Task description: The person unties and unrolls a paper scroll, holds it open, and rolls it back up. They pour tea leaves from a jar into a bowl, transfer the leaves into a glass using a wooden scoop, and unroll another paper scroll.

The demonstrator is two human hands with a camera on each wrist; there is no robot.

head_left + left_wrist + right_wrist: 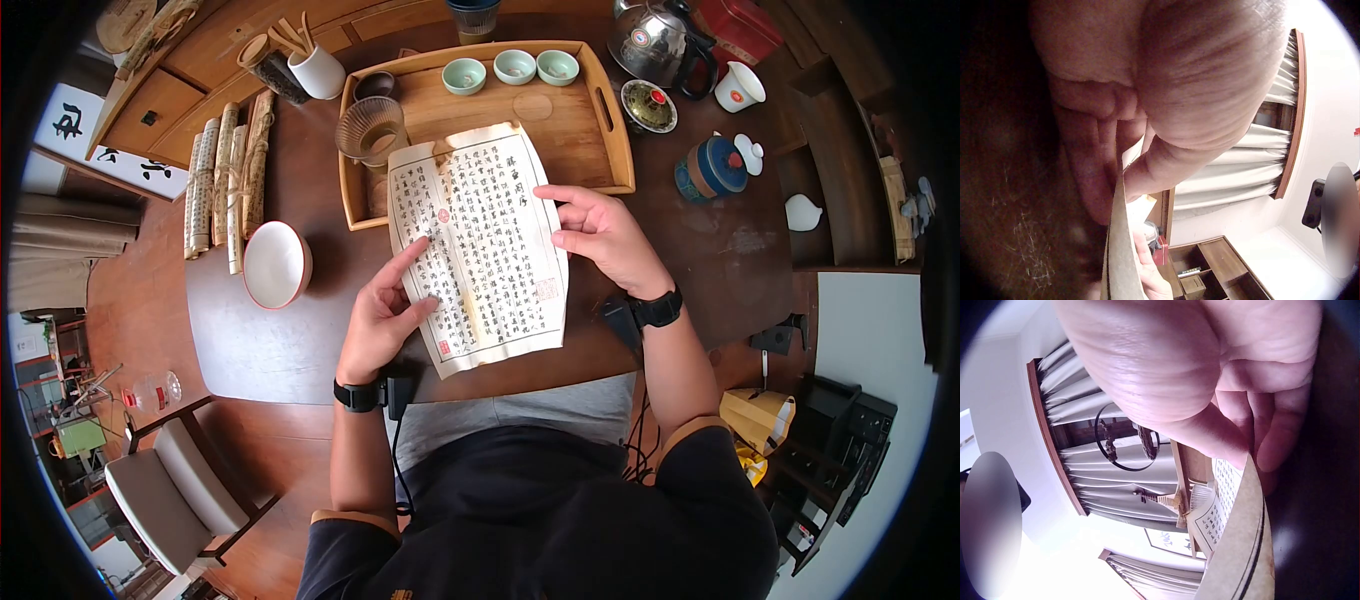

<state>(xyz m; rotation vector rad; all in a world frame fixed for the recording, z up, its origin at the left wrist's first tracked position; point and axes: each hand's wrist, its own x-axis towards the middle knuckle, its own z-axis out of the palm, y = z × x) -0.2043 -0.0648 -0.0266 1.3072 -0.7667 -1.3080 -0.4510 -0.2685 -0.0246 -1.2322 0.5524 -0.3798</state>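
A cream sheet of paper (480, 250) with columns of handwritten Chinese characters and red seals is held up over the table edge, tilted and slightly bowed. Its left edge is pinched by my left hand (383, 305), thumb on the written face and other fingers partly behind. My right hand (600, 235) pinches the upper right edge the same way. In the left wrist view the paper (1121, 250) appears nearly edge-on between thumb and fingers. The right wrist view shows the sheet (1241, 544) curving away from my right thumb, with writing on its inner face.
Behind the paper stands a wooden tray (620, 165) with pale green cups (515, 67) and a glass pitcher (371, 130). Rolled scrolls (228, 185) and a white bowl (278, 265) lie left. On the right are a kettle (655, 45), a lidded bowl (649, 106) and a blue teapot (712, 168).
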